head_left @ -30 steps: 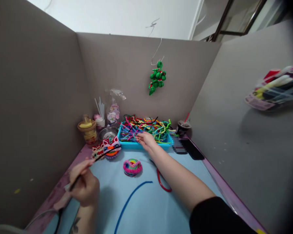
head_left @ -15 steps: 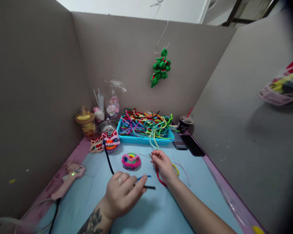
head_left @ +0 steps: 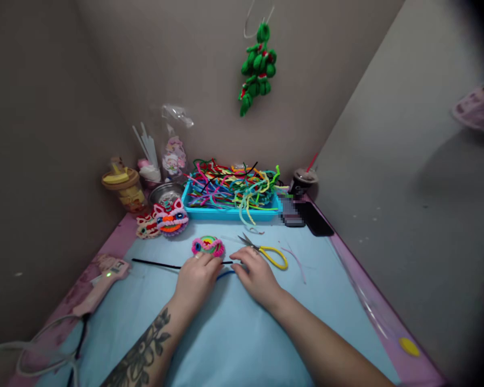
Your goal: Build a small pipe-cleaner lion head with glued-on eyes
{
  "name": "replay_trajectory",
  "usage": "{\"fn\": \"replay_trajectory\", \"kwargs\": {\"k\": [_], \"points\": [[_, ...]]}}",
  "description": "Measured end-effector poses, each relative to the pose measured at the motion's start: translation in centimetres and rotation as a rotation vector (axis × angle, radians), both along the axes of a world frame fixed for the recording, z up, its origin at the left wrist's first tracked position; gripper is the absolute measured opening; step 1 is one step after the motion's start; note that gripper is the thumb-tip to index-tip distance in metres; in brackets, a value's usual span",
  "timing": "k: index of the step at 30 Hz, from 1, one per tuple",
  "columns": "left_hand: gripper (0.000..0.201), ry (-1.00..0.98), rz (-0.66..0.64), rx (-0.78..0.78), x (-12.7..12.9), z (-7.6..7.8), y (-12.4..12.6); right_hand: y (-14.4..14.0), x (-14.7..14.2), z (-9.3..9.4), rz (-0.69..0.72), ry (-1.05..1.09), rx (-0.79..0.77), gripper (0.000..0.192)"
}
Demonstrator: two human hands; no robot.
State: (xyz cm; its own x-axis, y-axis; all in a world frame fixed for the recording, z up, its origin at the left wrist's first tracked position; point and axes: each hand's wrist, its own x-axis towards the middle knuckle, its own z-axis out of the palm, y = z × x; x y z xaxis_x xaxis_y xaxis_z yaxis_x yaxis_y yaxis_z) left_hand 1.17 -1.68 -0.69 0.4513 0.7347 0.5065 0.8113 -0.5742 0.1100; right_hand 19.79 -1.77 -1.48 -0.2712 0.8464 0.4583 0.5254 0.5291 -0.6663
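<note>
A black pipe cleaner point(head_left: 157, 263) lies almost level across the blue mat, passing under my left hand point(head_left: 197, 277). The fingers of that hand are closed down over it, and its short end shows to the right. Close to that end is my right hand point(head_left: 256, 277), with thumb and forefinger apart and nothing visibly gripped. Between the hands a blue pipe cleaner point(head_left: 226, 274) shows in part. Just beyond my left fingers sits a pink-and-green fuzzy lion-head piece point(head_left: 208, 245). Scissors point(head_left: 272, 255) with a yellow handle loop lie beyond my right hand, which hides part of them.
A blue tray point(head_left: 234, 215) heaped with colourful pipe cleaners stands at the back. Two finished lion heads point(head_left: 171, 217) are left of it, phones point(head_left: 314, 219) and a drink cup point(head_left: 302, 183) right. A pink glue gun point(head_left: 105, 282) with its cable lies at left.
My left hand has lowered the black pipe cleaner from a raised slant to the mat. My right hand has left the scissors and come towards the left hand. The view has tipped down.
</note>
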Motion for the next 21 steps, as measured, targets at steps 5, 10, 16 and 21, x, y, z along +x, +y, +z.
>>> {"fn": "replay_trajectory", "kwargs": {"k": [5, 10, 16, 21], "points": [[0.015, 0.036, -0.035, 0.035, 0.3, 0.0, -0.1, -0.3, 0.0, 0.0, -0.037, -0.171, 0.054, 0.012], [0.014, 0.003, -0.064, 0.006, 0.4, 0.2, -0.1, -0.2, -0.1, 0.2, -0.069, -0.234, 0.049, 0.013], [0.018, -0.262, -0.105, -0.074, 0.7, 0.0, 0.0, 0.2, -0.1, 0.3, -0.074, 0.099, -0.11, 0.014], [0.01, -0.42, -0.135, -0.126, 1.2, -0.2, 0.1, 0.4, -1.1, 0.1, -0.118, 0.565, -0.354, 0.009]]}}
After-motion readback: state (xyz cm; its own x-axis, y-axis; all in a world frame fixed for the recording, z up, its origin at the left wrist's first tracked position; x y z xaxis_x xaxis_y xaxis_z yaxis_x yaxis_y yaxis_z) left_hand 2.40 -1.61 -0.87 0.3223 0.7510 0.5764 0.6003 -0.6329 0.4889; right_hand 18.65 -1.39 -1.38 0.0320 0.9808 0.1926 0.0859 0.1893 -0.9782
